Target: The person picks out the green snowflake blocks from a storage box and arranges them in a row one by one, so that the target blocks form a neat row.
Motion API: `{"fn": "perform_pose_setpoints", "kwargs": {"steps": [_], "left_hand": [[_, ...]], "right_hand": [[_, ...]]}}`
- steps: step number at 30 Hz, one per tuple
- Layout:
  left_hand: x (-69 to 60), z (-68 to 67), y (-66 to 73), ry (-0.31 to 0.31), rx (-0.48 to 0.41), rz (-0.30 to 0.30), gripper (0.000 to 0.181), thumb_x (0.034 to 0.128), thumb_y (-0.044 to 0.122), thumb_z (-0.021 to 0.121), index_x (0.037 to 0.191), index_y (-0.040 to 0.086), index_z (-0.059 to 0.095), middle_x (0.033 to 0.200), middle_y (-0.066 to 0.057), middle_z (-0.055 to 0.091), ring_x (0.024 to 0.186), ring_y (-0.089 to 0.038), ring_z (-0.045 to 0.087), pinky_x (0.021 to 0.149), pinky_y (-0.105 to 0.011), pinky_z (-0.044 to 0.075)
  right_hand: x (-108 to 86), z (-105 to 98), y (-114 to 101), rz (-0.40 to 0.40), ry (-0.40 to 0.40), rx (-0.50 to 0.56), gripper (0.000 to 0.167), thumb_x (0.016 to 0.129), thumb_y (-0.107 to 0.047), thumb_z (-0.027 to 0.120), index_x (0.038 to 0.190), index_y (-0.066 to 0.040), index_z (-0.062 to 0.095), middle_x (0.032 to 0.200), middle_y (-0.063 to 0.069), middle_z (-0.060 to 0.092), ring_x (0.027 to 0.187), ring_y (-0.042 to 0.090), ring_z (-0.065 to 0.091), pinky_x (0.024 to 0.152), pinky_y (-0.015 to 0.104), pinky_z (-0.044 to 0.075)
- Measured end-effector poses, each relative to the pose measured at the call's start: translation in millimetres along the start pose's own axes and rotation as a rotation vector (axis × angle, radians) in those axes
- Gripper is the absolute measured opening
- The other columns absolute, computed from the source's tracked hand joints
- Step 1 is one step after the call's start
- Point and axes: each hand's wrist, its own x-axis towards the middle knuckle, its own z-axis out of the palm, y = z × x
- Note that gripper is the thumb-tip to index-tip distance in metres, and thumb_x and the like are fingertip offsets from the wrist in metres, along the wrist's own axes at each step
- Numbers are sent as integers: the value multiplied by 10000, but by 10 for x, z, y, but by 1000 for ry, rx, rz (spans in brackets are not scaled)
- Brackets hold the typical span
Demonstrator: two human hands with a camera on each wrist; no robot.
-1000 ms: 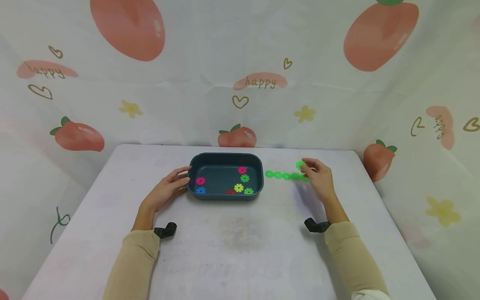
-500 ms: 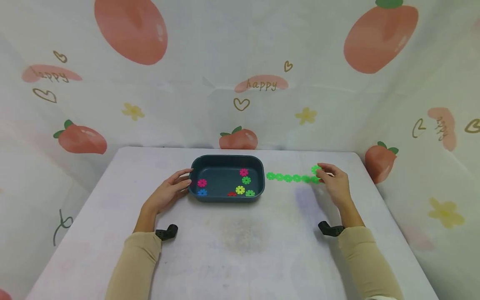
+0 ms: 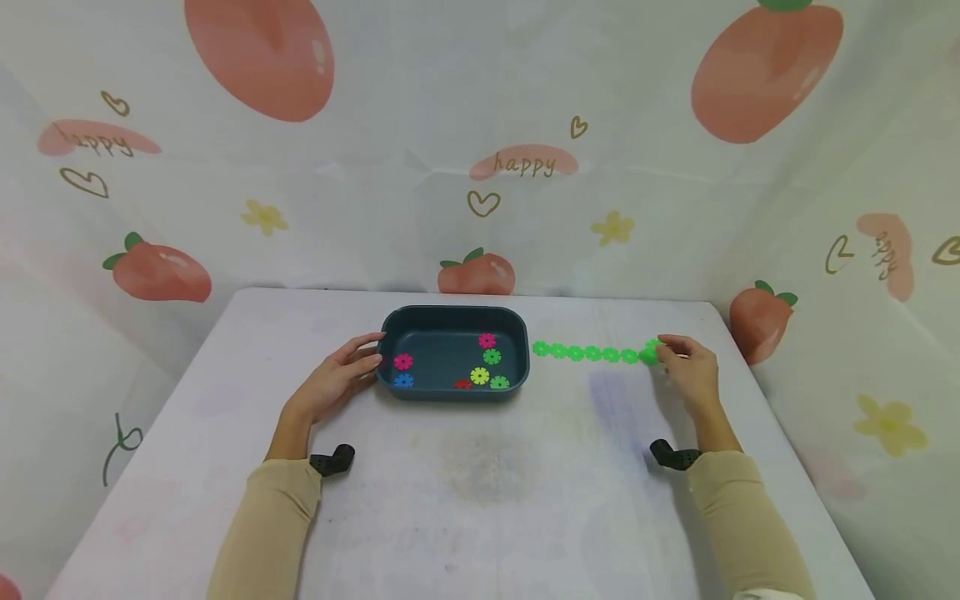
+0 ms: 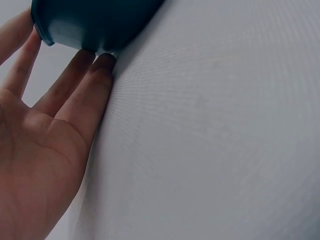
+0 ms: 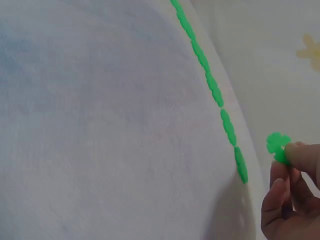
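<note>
A dark teal tray [image 3: 453,396] stands near the back middle of the table. My left hand [image 3: 333,385] touches its left end; in the left wrist view the straight fingers [image 4: 75,92] rest against the tray's wall and rim. My right hand [image 3: 693,372] pinches a green flower-shaped disc [image 5: 276,145] between thumb and fingertips. In the right wrist view this disc is above the table, near the end of a row of green discs [image 5: 214,92] lying flat. The head view shows that row running rightward from the tray, with the held disc at its right end.
Inside the tray lie several loose discs: pink discs [image 3: 487,341], a yellow disc [image 3: 479,376], a blue disc [image 3: 403,381], green discs [image 3: 491,357] and a partly hidden red disc [image 3: 462,384]. Behind the white table [image 3: 480,475] hangs a printed cloth [image 3: 375,208].
My right hand has moved right along the green row, past discs now lying in it, and has come lower with a green disc pinched. The left hand stays at the tray.
</note>
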Motion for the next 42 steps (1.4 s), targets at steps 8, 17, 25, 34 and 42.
{"fn": "perform_pose_setpoints", "kwargs": {"steps": [8,17,25,34,42], "left_hand": [[9,-16,-16,2,-3,-7,651,1041,298,598,1596,137,296,1662,-188,272,1518,-366,312,1262,-547,261],[7,-13,-14,10,7,-20,659,1039,315,599,1598,146,295,1668,-187,264,1527,-374,305,1260,-555,259],[0,-15,-11,9,13,-27,660,1039,329,598,1599,153,295,1671,-186,258,1536,-375,291,1255,-547,263],[10,-6,-19,9,11,-17,657,1039,323,599,1596,146,300,1660,-179,285,1517,-363,319,1258,-540,268],[1,-1,-13,8,2,-12,667,1032,322,612,1596,148,302,1660,-184,281,1520,-356,312,1263,-540,263]], "right_hand": [[79,-74,62,12,53,-185,357,991,-227,592,1290,-53,681,1114,108,678,701,-36,539,593,116,451],[133,-80,126,-46,72,-303,332,983,-165,588,1243,17,685,1112,224,683,979,292,578,740,277,410],[150,-88,142,-75,13,-376,358,982,-174,564,1235,58,665,1108,256,670,1018,375,587,785,380,465],[125,-102,96,-128,-25,-437,398,1001,-173,532,1294,85,613,1185,314,612,1095,459,560,929,590,478],[91,-134,-47,-237,-13,-513,488,1025,-245,538,1414,46,496,1339,388,476,1213,619,424,986,704,391]]}}
